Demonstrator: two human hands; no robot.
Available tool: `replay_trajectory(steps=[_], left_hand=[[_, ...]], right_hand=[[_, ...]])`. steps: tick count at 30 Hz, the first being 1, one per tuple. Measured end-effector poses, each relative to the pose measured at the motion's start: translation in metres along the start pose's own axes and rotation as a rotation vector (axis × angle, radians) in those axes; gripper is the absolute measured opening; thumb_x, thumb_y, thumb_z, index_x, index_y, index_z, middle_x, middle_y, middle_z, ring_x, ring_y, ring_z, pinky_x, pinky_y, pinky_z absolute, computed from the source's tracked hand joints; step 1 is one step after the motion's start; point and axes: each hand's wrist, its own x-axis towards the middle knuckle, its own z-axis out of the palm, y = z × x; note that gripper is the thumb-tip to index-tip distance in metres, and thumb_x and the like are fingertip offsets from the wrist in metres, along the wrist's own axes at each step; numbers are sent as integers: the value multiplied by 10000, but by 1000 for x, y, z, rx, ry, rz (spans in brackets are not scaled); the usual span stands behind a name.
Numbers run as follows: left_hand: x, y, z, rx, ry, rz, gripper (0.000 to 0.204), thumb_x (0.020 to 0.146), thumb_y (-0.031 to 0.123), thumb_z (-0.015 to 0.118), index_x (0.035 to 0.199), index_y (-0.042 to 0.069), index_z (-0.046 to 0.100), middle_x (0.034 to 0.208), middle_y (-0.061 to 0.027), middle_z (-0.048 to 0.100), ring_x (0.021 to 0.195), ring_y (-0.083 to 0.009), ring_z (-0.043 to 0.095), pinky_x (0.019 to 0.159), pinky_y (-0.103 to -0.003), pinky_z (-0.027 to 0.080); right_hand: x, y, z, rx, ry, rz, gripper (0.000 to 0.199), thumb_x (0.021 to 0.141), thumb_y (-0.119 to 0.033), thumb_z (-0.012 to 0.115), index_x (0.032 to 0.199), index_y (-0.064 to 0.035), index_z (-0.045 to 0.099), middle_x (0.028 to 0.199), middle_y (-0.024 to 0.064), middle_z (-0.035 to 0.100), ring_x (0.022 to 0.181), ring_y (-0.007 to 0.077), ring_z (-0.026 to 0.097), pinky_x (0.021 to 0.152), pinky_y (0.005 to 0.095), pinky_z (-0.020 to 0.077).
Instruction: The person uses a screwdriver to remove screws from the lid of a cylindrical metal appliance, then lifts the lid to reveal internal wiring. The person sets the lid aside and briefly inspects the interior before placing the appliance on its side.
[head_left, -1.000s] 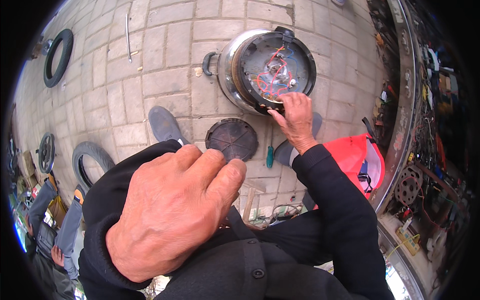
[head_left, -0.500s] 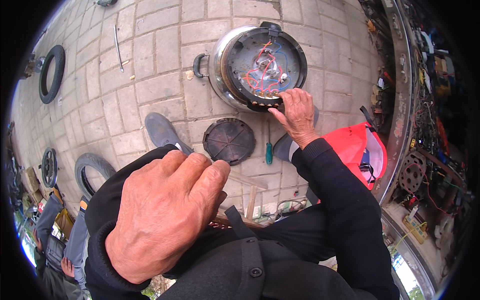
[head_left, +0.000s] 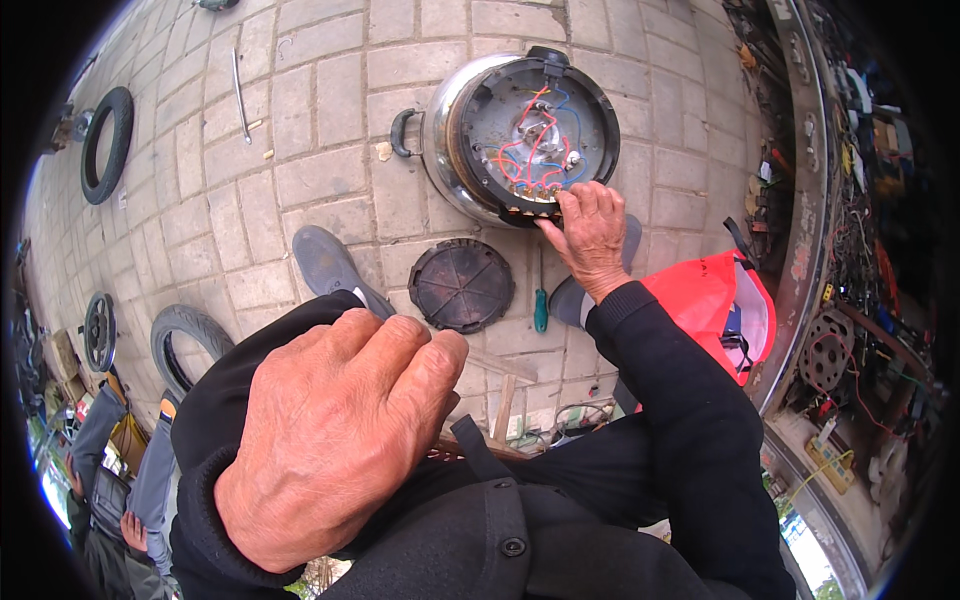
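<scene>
An electric pot [head_left: 441,135] lies on the paving with its black-rimmed underside up, baring red and blue wires [head_left: 540,140] and a row of terminals along the near rim. My right hand [head_left: 592,238] grips that near rim, thumb below and fingers above. Close to the camera, my left hand [head_left: 330,440] is closed, knuckles up; its fingertips and anything inside them are hidden. A round black base cover [head_left: 462,286] rests on the ground between my shoes. Right of it lies a screwdriver [head_left: 541,310] with a green handle.
A red bag [head_left: 700,300] sits by my right arm, beside a metal rail and piled parts. Tyres [head_left: 106,146] and a thin metal rod [head_left: 241,95] are at the left. Another person's hand [head_left: 133,530] shows at the lower left.
The view has shifted slightly. Both hands keep about the same pose, the right one still at the pot's rim.
</scene>
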Motion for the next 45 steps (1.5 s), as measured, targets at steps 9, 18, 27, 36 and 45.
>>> replay_trajectory(steps=[9,18,27,36,45], left_hand=[[2,-2,8,15,98,61,364,803,156,741,1128,24,647,903,-66,600,822,-240,612,669,-366,513],[2,-2,3,-24,35,27,447,746,69,791,1160,40,624,1020,-114,665,902,-314,651,746,-410,549],[4,-1,-1,-27,1,-1,435,766,70,791,1166,48,622,1032,-118,666,914,-326,647,765,-415,543],[18,-61,-2,-130,63,-59,317,866,82,740,1153,21,620,1004,-155,668,943,-367,636,825,-449,515],[143,-258,126,259,-67,138,393,840,209,755,1125,49,537,1059,-132,586,1051,-338,572,861,-447,507]], right_hand=[[1,-3,6,-3,28,1,471,689,-235,861,1065,-100,611,1107,66,587,1117,283,555,1006,450,409],[9,0,-5,86,-8,-2,413,695,-225,861,1011,-102,624,1071,65,589,1083,286,558,972,441,417],[22,9,-19,163,-119,-60,348,734,-250,850,940,-83,624,999,76,589,1040,293,568,942,437,422],[11,98,-2,299,-73,576,217,885,-208,713,1018,-68,614,990,156,613,994,363,616,831,458,490],[-32,155,74,200,-274,353,410,831,-36,676,1218,-96,557,1163,133,562,1102,353,592,927,465,514]])
